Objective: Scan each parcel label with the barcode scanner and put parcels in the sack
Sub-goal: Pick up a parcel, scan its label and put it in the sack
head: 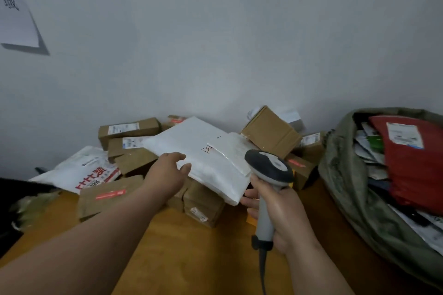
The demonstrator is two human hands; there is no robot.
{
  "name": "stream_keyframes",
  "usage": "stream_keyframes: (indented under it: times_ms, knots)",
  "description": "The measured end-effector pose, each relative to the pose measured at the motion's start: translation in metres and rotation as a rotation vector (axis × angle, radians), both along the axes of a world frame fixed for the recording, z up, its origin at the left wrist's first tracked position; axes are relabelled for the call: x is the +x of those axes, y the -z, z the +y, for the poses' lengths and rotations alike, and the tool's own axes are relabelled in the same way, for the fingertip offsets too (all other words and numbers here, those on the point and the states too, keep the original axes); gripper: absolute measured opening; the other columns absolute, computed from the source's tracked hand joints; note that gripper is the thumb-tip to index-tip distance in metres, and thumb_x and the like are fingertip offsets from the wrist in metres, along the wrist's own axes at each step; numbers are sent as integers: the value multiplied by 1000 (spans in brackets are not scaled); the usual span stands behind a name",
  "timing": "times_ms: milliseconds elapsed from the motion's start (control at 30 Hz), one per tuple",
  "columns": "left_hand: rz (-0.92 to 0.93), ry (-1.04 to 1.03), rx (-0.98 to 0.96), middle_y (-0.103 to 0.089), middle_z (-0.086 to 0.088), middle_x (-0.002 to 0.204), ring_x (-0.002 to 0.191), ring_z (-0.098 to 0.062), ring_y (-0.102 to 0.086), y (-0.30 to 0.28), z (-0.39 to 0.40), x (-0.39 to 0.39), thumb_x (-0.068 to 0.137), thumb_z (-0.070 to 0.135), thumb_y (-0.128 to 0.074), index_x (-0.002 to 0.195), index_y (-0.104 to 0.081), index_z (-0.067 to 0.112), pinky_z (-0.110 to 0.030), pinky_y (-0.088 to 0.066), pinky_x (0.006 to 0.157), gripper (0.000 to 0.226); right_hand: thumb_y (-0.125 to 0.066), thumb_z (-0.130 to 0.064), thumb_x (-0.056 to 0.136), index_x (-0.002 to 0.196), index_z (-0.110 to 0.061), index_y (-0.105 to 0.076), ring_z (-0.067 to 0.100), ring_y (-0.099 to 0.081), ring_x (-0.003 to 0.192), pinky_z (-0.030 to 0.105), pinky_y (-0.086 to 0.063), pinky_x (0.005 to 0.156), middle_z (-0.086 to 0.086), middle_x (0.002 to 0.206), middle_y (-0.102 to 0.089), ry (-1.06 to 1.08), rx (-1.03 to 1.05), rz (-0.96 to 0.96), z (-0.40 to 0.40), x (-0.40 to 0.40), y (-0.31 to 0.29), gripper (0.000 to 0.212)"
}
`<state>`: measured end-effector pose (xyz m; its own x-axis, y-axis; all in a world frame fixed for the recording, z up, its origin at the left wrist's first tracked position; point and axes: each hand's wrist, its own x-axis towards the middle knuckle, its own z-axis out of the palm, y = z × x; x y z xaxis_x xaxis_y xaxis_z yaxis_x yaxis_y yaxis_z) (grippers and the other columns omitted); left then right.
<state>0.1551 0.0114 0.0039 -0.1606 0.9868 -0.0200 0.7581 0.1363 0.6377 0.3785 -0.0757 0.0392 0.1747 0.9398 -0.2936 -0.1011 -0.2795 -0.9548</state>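
- Nearest, the right hand [281, 213] has its fingers wrapped round the handle of a grey and black handheld barcode scanner [268, 175], whose dark cable drops from the handle's base toward the near edge of the orange-brown wooden desk [191, 258].
- The scanner's head sits just beside the near right corner of a large white plastic mailer parcel [203, 151], close to a glossy label [230, 151] on its top face.
- The left hand [167, 175] grips that white parcel at its near left edge, thumb on top and fingers hidden beneath, holding it tilted above the pile.
- Under and around it, brown cardboard boxes [203, 203] lie heaped toward the desk's far edge, several with white labels or red tape strips.
- At the far left of the desk lies a white mailer bag with red printed characters [88, 172].
- At the desk's right edge stands an open olive-green fabric sack [347, 187], holding a red plastic parcel with a white label [417, 163] among other packets.
- Beyond rises a pale grey wall [215, 31], a white paper sheet [14, 7] pinned at upper left.
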Motion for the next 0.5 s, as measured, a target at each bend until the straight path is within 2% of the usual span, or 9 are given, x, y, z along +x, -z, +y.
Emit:
stream_keyframes:
  times_ms: [200,400,500]
  knots:
    - [114,65,-44,-49,-1,145,124,-22,-54,9,35,3,99,39,-55,141,-51,22,-43,-47,104,46,-73,-32,88,95,-12,-72,19,-75,80,39,-58,82,10,88,-76,24,-32,-37,33,-7,25,21]
    - [377,286,-14,-44,5,151,131,-19,-49,27,99,51,99,38,-51,146,-46,28,-37,-42,107,49,-73,-33,88,96,-14,-71,16,-75,79,35,-59,80,4,81,-76,24,-90,-31,86,9,47,20]
    - [495,395,-22,-38,5,155,138,-21,-40,41,128,72,99,28,-50,150,-38,30,-38,-35,113,53,-72,-31,88,96,-16,-71,18,-75,80,37,-59,81,8,84,-76,24,-129,-35,110,21,54,17]
